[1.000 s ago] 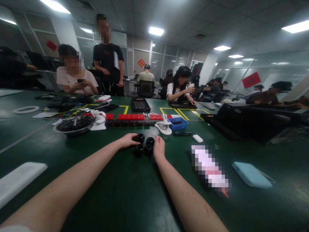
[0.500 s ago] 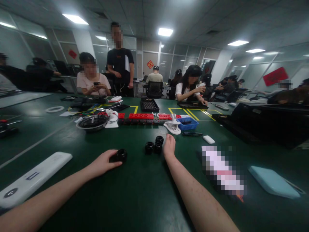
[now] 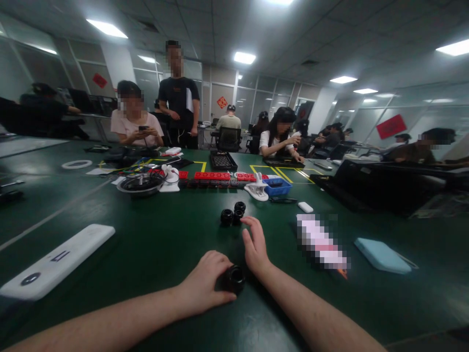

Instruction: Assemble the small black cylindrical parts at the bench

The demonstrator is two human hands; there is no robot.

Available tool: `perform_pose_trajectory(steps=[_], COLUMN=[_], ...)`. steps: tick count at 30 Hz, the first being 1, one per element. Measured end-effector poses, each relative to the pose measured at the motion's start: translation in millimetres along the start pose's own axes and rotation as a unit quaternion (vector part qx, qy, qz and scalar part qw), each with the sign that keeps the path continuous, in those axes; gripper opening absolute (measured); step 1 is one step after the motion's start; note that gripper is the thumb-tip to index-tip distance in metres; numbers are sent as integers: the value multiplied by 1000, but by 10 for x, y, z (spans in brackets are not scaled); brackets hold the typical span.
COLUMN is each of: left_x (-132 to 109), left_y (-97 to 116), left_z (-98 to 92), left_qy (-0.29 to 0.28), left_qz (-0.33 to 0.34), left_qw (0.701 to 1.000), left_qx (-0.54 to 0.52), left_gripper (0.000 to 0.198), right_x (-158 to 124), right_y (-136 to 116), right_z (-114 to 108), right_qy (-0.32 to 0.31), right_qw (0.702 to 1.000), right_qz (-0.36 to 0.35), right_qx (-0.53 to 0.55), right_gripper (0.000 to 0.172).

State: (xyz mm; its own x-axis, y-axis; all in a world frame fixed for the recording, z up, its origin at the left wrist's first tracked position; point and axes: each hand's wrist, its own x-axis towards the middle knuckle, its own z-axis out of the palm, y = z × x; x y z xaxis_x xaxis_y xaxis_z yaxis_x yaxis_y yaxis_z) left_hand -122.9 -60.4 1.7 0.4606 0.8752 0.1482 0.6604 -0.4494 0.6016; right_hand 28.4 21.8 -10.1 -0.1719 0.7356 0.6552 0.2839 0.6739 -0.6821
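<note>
My left hand (image 3: 205,279) is curled around a small black round part (image 3: 235,279) that sits on the green table (image 3: 157,239), close to me. My right hand (image 3: 255,246) rests just right of that part, fingers stretched out flat and apart, holding nothing. Three more black round parts (image 3: 233,215) stand in a cluster farther out on the table, just beyond my right fingertips.
A long white device (image 3: 54,261) lies at the left, a light blue pad (image 3: 382,255) and a blurred pink object (image 3: 321,242) at the right. Farther off are a round tray (image 3: 140,183), red blocks (image 3: 212,175), a blue bin (image 3: 277,186) and black cases (image 3: 381,183). Several people sit or stand beyond.
My left hand has pulled one black part away from the cluster toward me and to the right. My right hand has drawn back from the cluster to beside that part.
</note>
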Motion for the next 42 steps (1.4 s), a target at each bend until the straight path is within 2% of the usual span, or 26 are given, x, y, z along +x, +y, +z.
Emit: perform_pose_trajectory(steps=[4, 9, 12, 15, 19, 26, 29, 33, 36, 39, 42], left_x=[110, 92, 97, 131, 157, 149, 146, 145, 149, 151, 141], left_y=[-124, -222, -238, -254, -280, -302, -329, -328, -283, -244, -242], left_z=[42, 32, -6, -38, -36, -16, -9, -15, -33, -49, -51], left_qy=[31, 64, 61, 51, 58, 49, 51, 46, 39, 29, 15], left_qz=[-11, -51, -73, -94, -104, -93, -76, -58, -51, -34, -15], left_qw=[999, 996, 995, 994, 993, 994, 996, 997, 998, 999, 1000], left_qx=[14, 18, 16, 14, 5, -10, -6, -8, -8, -4, -6], left_gripper=[37, 35, 30, 31, 31, 34, 34, 29, 28, 27, 22], right_x=[-179, -159, -149, -165, -186, -186, -197, -209, -189, -149, -135], right_y=[-109, -271, -356, -349, -264, -295, -316, -302, -293, -310, -337], right_z=[-153, -169, -147, -129, -134, -186, -131, -40, -61, -149, -200], right_qy=[-77, -168, -231, -260, -263, -278, -247, -196, -224, -267, -241], right_qw=[997, 985, 969, 960, 960, 959, 966, 971, 967, 949, 961], right_qz=[7, 27, 42, 71, 93, 58, 79, 129, 110, 75, 80], right_qx=[17, -35, -72, -73, -32, 11, -16, -38, 41, 147, 110], right_gripper=[31, 55, 60, 59, 59, 65, 68, 62, 59, 64, 66])
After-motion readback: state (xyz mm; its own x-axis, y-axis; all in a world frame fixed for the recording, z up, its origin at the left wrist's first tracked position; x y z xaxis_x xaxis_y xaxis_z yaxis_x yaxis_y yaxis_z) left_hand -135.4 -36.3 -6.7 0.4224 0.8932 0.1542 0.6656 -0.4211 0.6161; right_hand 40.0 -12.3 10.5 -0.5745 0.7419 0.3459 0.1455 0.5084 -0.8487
